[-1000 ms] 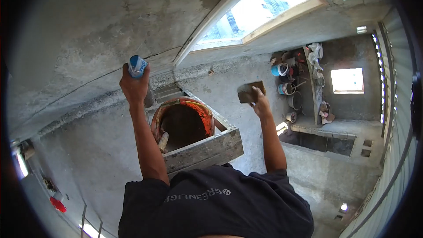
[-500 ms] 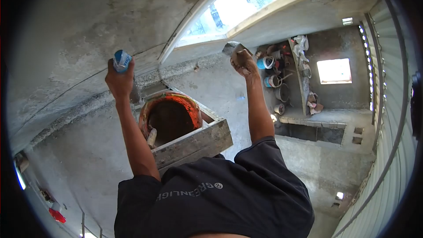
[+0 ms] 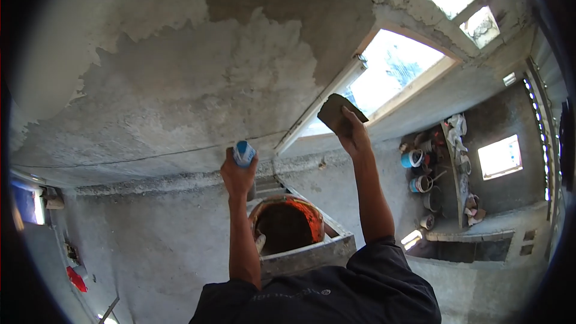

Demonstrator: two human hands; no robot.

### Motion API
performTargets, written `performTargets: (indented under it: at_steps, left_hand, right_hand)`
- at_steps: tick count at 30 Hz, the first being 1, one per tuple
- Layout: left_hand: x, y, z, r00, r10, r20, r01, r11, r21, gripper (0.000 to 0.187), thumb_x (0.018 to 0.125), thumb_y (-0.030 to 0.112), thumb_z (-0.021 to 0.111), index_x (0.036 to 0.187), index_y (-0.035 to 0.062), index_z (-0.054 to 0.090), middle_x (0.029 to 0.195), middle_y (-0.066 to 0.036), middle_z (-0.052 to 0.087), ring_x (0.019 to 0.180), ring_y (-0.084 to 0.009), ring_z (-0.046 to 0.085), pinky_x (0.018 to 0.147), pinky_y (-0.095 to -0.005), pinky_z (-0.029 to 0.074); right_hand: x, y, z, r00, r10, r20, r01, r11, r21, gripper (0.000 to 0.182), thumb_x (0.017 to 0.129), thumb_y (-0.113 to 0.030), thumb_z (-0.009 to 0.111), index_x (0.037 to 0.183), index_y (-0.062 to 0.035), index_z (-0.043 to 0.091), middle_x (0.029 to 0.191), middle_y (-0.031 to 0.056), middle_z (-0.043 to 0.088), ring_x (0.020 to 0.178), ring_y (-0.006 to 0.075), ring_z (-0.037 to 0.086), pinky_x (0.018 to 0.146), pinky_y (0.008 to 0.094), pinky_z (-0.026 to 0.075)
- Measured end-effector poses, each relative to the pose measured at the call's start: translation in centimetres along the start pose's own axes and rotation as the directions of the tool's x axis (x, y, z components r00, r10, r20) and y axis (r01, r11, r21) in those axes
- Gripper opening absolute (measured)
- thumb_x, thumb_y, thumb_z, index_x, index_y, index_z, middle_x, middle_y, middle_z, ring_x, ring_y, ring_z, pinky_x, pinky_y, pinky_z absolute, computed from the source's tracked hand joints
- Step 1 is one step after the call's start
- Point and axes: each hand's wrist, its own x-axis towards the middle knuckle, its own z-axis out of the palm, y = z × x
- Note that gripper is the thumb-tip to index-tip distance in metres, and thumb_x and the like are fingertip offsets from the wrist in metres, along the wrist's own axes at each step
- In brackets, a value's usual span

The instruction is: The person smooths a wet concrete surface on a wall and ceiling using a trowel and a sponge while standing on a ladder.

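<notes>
My left hand point(image 3: 239, 174) is wrapped round a blue and white container point(image 3: 243, 153), held up in front of the plastered wall point(image 3: 198, 90). To the right, my right hand point(image 3: 353, 132) grips a flat grey-brown pad point(image 3: 339, 114) by its lower edge, thumb on its face. The pad overlaps the lower part of the window frame. Below and between my forearms sits an orange-rimmed bucket point(image 3: 315, 222) with dark contents, on a wooden platform point(image 3: 312, 256). A pale handle-like thing shows at the bucket's left edge.
A bright window point(image 3: 399, 66) with a wooden frame point(image 3: 414, 93) opens in the wall at upper right. Several buckets, one of them blue point(image 3: 411, 158), stand by a low partition point(image 3: 453, 174) at the right. Something red point(image 3: 77, 278) lies at lower left.
The view has tilted up, showing more wall with a darker patch. Both hands sit lower and further right in view; the pad now shows its broad face.
</notes>
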Motion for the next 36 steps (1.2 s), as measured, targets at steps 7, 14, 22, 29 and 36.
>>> performTargets:
  at_steps: [7,14,22,29,36]
  left_hand:
    - [-0.1,0.5,-0.1,1.0,0.004,0.001,-0.004,0.998,0.063,0.039,0.072,0.029,0.08,0.088,0.0039,0.055,0.074,-0.018,0.066,0.073,-0.0387,0.067,0.062,-0.0436,0.052]
    - [-0.1,0.7,-0.2,0.999,-0.002,0.037,0.003,1.0,-0.028,0.041,0.07,0.03,0.081,0.088,0.0045,0.054,0.075,-0.018,0.066,0.072,-0.0401,0.066,0.063,-0.0454,0.052]
    - [-0.2,0.7,-0.3,0.999,-0.016,0.049,0.014,0.999,0.032,0.037,0.072,0.027,0.081,0.089,0.0049,0.056,0.074,-0.015,0.067,0.068,-0.0335,0.068,0.061,-0.0398,0.053]
    - [-0.1,0.6,-0.3,0.999,-0.015,0.043,0.013,0.999,0.042,0.038,0.071,0.028,0.081,0.089,0.0043,0.057,0.074,-0.015,0.067,0.068,-0.0336,0.068,0.061,-0.0397,0.053]
    - [-0.2,0.7,-0.2,0.999,0.004,0.044,-0.007,0.997,0.072,0.038,0.071,0.029,0.081,0.087,0.0038,0.057,0.074,-0.016,0.067,0.07,-0.0358,0.068,0.061,-0.0407,0.053]
  right_hand:
    - [4.7,0.6,6.0,0.994,-0.103,-0.03,0.1,0.993,-0.066,0.035,0.089,-0.008,0.065,0.122,0.0021,0.056,0.118,0.0127,0.062,0.107,0.0227,0.061,0.092,0.0351,0.053]
    - [10.8,-7.0,16.1,0.486,-0.854,0.186,0.656,0.216,-0.723,0.039,0.091,-0.015,0.06,0.126,0.0033,0.058,0.125,0.0185,0.062,0.113,0.0242,0.06,0.09,0.0323,0.05]
    - [20.7,-6.6,20.7,0.041,-0.764,0.644,0.6,-0.497,-0.628,0.065,0.074,0.01,0.058,0.137,-0.0037,0.048,0.142,0.0185,0.045,0.13,0.035,0.045,0.105,0.0411,0.043]
    - [19.1,-3.3,16.5,0.233,-0.769,0.595,0.757,-0.24,-0.607,0.054,0.077,0.01,0.058,0.13,-0.0018,0.054,0.14,0.0182,0.047,0.132,0.0365,0.042,0.11,0.0425,0.038]
    - [21.9,-6.0,21.3,0.021,-0.701,0.713,0.657,-0.528,-0.538,0.056,0.078,0.0,0.064,0.132,-0.0074,0.053,0.142,0.0178,0.045,0.131,0.037,0.043,0.101,0.0426,0.047]
